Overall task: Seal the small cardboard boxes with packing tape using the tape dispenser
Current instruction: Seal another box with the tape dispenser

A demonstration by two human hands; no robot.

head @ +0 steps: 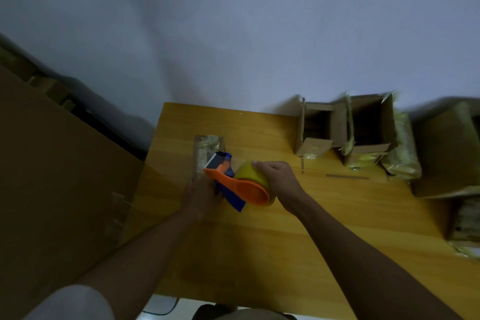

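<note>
Head view: left hand fingers grip the tape dispenser, right hand fingers curl around its tape roll.

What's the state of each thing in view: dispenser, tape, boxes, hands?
Dispenser: off the table, held in both hands, tilted.
Tape roll: mounted on the dispenser, right hand over it.
Left hand: grips the dispenser handle.
Right hand: grips the tape roll.
Left box: open, flaps up, unsealed.
Middle box: open, flaps up, old tape on edges.
Table: carries the boxes.
</note>
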